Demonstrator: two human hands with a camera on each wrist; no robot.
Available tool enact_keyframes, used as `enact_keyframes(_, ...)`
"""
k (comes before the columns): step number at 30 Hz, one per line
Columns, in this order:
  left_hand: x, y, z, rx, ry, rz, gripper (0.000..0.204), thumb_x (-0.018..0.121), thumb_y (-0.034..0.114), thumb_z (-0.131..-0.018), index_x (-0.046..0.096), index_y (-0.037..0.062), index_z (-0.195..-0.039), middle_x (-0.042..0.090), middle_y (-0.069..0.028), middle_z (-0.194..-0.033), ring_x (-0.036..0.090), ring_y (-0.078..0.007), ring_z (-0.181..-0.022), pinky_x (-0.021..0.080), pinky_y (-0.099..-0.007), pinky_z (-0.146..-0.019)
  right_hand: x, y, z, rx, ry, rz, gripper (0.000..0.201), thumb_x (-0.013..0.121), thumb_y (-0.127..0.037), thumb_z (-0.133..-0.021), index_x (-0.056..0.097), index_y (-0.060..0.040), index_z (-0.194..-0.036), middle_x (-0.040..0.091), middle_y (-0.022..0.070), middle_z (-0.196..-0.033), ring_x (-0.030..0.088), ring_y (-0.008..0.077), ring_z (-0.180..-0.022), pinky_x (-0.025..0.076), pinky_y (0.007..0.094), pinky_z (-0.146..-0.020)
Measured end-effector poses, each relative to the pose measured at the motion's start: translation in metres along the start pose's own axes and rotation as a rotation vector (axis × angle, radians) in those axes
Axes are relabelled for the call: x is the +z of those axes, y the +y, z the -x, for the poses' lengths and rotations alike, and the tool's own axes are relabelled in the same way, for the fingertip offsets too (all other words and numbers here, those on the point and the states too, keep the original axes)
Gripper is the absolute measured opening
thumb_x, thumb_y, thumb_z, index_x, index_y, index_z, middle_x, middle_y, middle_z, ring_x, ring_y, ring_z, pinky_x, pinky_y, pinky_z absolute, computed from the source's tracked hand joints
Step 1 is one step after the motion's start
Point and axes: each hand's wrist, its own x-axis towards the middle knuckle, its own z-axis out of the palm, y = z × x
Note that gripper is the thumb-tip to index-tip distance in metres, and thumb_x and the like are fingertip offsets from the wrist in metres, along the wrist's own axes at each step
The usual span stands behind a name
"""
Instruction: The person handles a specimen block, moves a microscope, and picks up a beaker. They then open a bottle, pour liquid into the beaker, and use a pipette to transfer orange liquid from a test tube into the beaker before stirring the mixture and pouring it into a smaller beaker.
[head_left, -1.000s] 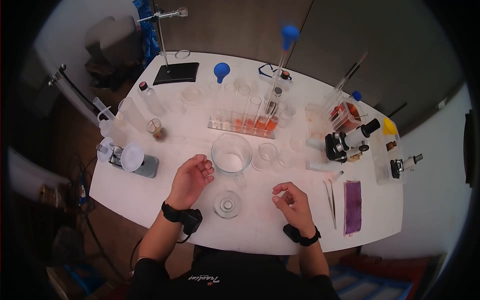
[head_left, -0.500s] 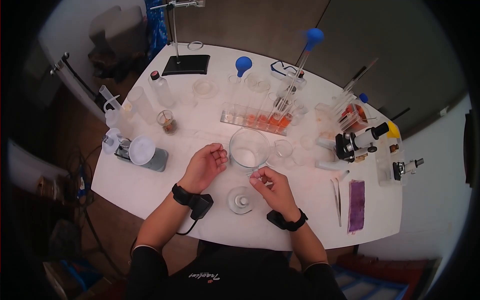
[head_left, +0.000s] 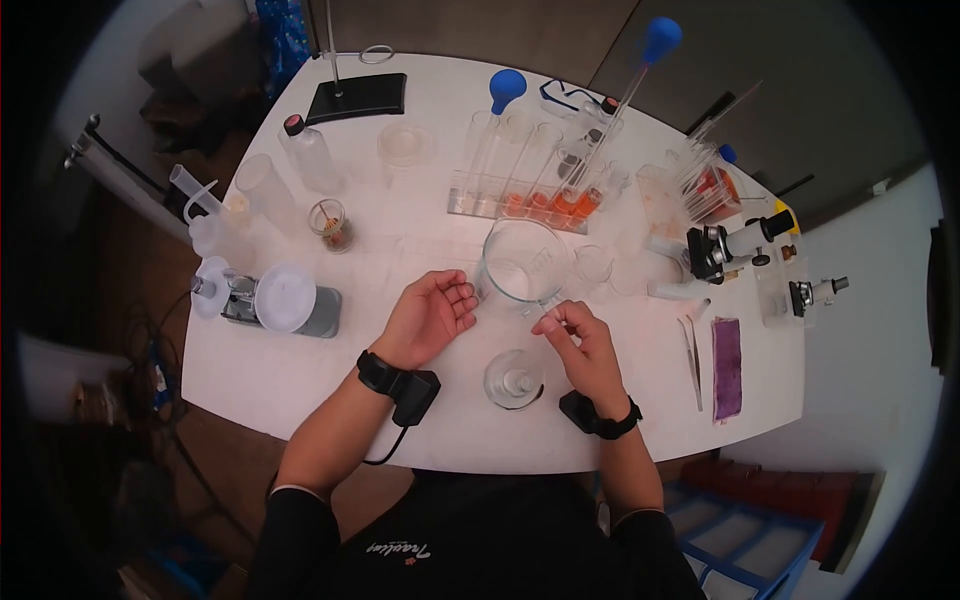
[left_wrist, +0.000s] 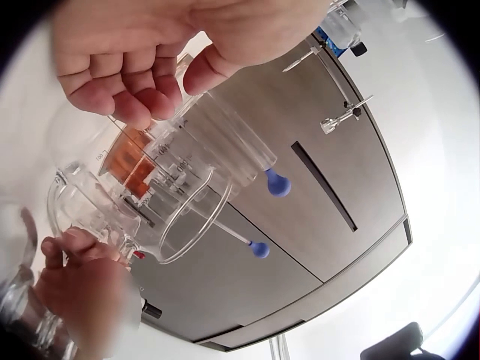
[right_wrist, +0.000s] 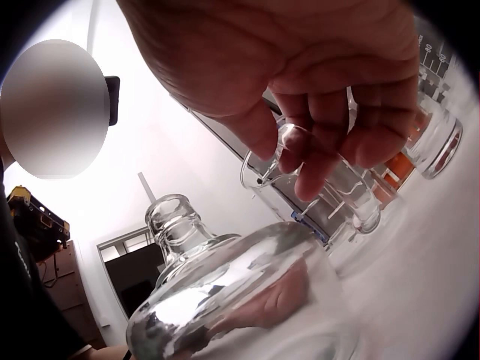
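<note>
A clear glass measuring jug stands near the middle of the table, its handle toward the person. My right hand pinches that handle with thumb and curled fingers; the jug's handle also shows against those fingertips in the left wrist view. My left hand is held beside the jug's left wall, palm turned inward, fingers loosely bent and holding nothing. Between the wrists, nearer the person, sits a clear glass bottle. The right wrist view shows the narrow, ringed neck of this bottle.
Behind the jug stands a test tube rack with orange liquid in several tubes. A balance and a jar are to the left. Rightward lie a small beaker, tweezers, a purple strip and a microscope.
My right hand has moved forward and inward from beside the glass bottle to the jug's handle and taken hold of it. My left hand stays beside the jug. The head view has shifted.
</note>
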Motion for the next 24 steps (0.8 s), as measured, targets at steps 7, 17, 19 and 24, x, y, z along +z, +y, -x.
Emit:
enact_keyframes(7,-0.004,-0.007,0.004,0.018,-0.027,-0.09,0.019,0.049,0.025,-0.099,0.058,0.0094,-0.097,0.063,-0.0022,-0.089,0.06,-0.0151,-0.086,0.048,-0.0305,-0.081,0.007,-0.01,0.004,0.197,0.005,-0.214,0.022,0.055,-0.019,-0.099,0.06,0.0,-0.09,0.062,0.0022,-0.083,0.056,0.0101,-0.08,0.043,0.0245,-0.074)
enact_keyframes(17,0.0,-0.011,0.005,0.021,-0.019,-0.11,0.018,0.049,0.025,-0.099,0.058,0.0104,-0.096,0.062,-0.0017,-0.088,0.059,-0.0142,-0.086,0.047,-0.0293,-0.081,0.008,-0.002,0.005,0.24,0.015,-0.36,0.026,0.052,-0.024,-0.1,0.054,-0.004,-0.084,0.057,0.0023,-0.081,0.052,0.0109,-0.081,0.044,0.0269,-0.078)
enact_keyframes(19,0.001,-0.01,0.005,0.018,-0.028,-0.117,0.018,0.049,0.025,-0.099,0.058,0.0106,-0.096,0.062,-0.0015,-0.088,0.059,-0.0141,-0.086,0.047,-0.0293,-0.081,0.008,-0.001,0.005,0.238,0.007,-0.371,0.025,0.053,-0.024,-0.1,0.055,-0.004,-0.084,0.058,0.0028,-0.082,0.053,0.0108,-0.081,0.044,0.0269,-0.078)
enact_keyframes(24,0.0,-0.01,0.006,0.04,-0.023,-0.132,0.017,0.049,0.025,-0.099,0.058,0.0108,-0.096,0.062,-0.001,-0.088,0.059,-0.0138,-0.085,0.048,-0.0292,-0.08,0.004,0.005,0.009,0.263,0.029,-0.399,0.016,0.057,-0.017,-0.097,0.057,-0.0018,-0.091,0.06,0.0027,-0.089,0.052,0.0087,-0.079,0.044,0.0246,-0.077)
